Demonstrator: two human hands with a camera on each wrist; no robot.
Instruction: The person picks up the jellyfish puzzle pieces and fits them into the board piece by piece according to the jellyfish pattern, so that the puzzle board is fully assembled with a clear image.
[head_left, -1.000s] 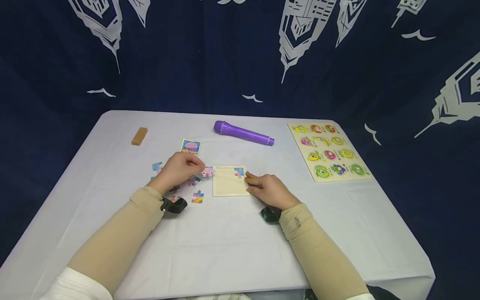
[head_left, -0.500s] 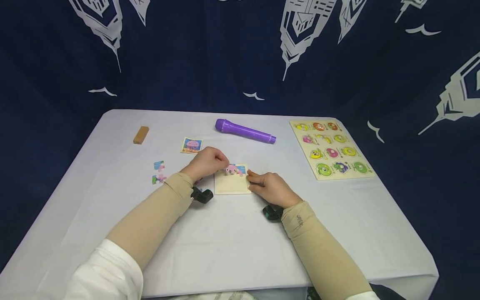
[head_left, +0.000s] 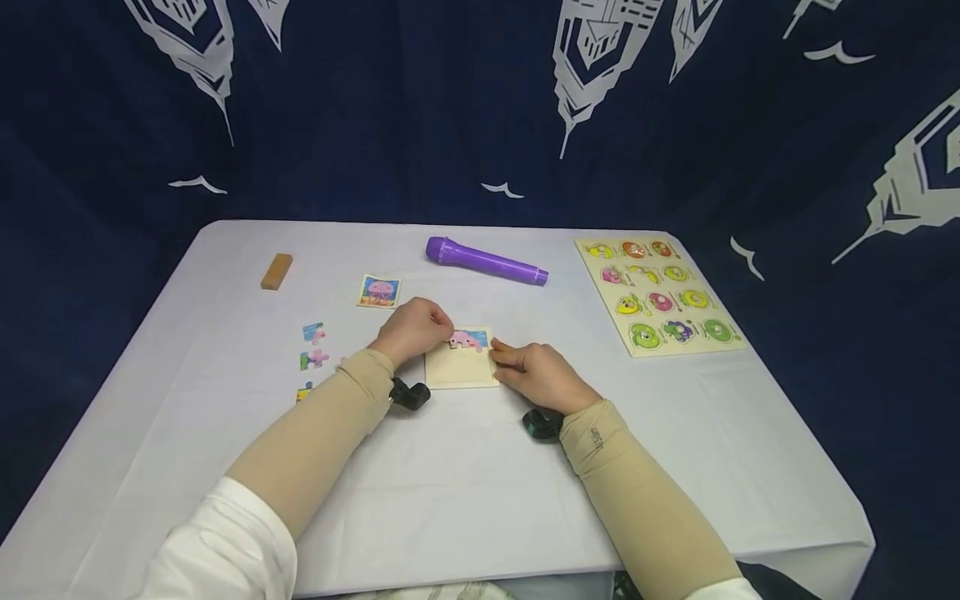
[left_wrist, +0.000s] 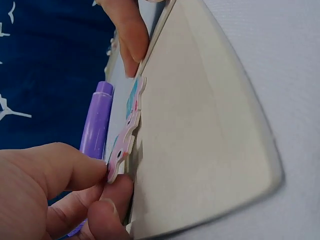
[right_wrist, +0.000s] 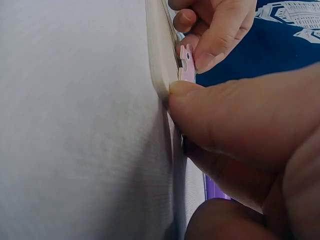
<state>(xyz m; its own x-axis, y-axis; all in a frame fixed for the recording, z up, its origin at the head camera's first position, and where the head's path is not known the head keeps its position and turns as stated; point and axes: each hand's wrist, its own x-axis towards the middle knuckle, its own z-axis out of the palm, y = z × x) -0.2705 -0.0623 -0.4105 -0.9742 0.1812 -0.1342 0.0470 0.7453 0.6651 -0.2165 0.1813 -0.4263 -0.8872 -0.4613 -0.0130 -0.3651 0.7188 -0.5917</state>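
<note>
My left hand (head_left: 412, 329) pinches a pink jigsaw piece (left_wrist: 120, 155) with a printed eye, over the far edge of a shallow wooden puzzle tray (head_left: 459, 373). The pinched piece looks slightly tilted in the left wrist view and meets a blue and pink jigsaw piece (left_wrist: 134, 97) in the tray's far right corner. With thumb and fingers, my right hand (head_left: 542, 377) grips the tray's right edge. More jigsaw pieces (head_left: 315, 359) lie left of the tray, some hidden by the left forearm. Behind the left hand lies a small picture card (head_left: 378, 292) showing a pink creature.
A purple toy microphone (head_left: 487, 262) lies at the back of the white-covered table (head_left: 450, 492). The fruit puzzle board (head_left: 660, 298) is at the back right, and a brown wooden block (head_left: 277, 272) at the back left. A dark blue patterned curtain (head_left: 405, 117) hangs behind.
My left hand has carried the pink piece rightward from beside the tray to the blue and pink piece inside it. The right hand has kept its grip on the tray's edge.
</note>
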